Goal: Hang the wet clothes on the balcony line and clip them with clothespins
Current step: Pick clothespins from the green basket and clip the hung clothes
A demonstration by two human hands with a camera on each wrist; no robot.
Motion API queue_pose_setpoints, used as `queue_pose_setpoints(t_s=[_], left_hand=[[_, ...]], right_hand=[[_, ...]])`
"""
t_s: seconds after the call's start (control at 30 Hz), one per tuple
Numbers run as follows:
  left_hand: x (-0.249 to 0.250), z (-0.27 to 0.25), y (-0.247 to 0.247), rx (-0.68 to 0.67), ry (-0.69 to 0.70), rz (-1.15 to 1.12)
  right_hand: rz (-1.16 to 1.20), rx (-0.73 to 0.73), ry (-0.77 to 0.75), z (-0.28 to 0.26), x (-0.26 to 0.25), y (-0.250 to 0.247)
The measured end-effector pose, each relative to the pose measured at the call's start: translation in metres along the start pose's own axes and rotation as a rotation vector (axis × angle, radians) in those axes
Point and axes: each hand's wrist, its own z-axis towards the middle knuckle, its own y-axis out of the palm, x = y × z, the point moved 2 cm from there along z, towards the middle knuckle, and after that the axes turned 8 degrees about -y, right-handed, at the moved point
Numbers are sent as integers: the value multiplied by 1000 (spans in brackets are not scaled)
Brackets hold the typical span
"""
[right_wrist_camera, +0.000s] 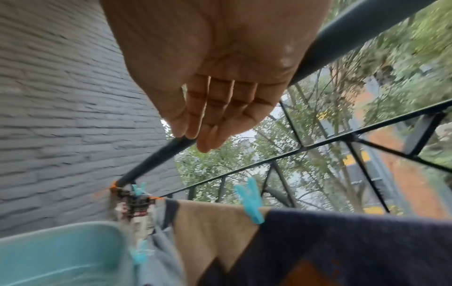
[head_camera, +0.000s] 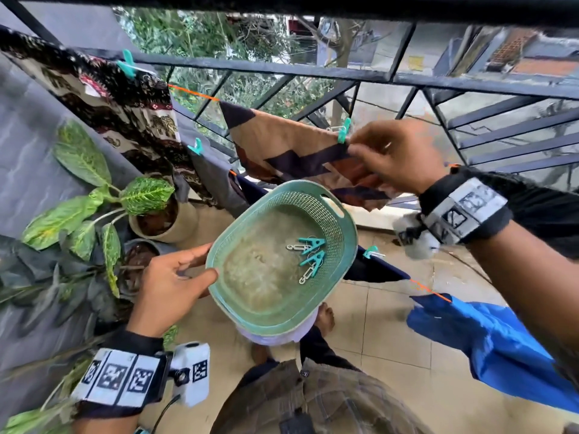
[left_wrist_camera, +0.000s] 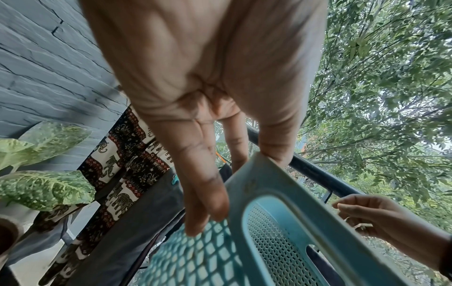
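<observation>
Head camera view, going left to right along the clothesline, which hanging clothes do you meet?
Elephant-print cloth → grey garment → brown and dark patterned cloth, its right end under the right hand → navy cloth → bright blue garment.

Left hand [left_wrist_camera: 208,120] on basket [left_wrist_camera: 288,222] rim, elephant-print cloth [left_wrist_camera: 122,166] behind.

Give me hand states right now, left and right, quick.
Left hand: grips the rim of the green basket, thumb on top, fingers under.
Right hand: open, fingers relaxed, holding nothing, beside the clipped brown cloth.
</observation>
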Motion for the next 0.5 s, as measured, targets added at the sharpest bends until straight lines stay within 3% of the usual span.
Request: queue_pose_setpoints(t_s=[0.13, 0.27, 0.33, 0.5], left_hand=[[11, -15, 8, -32, 35, 63], [22, -35, 20, -80, 152, 172], [21, -44, 27, -106, 216, 204], [8, -78, 40, -183, 302, 250]], right_hand=[[-83, -366, -120, -51, -46, 38], [-244, -767, -15, -100, -65, 85], [-314, -836, 45, -125, -72, 96], [-338, -762, 161, -182, -85, 99]])
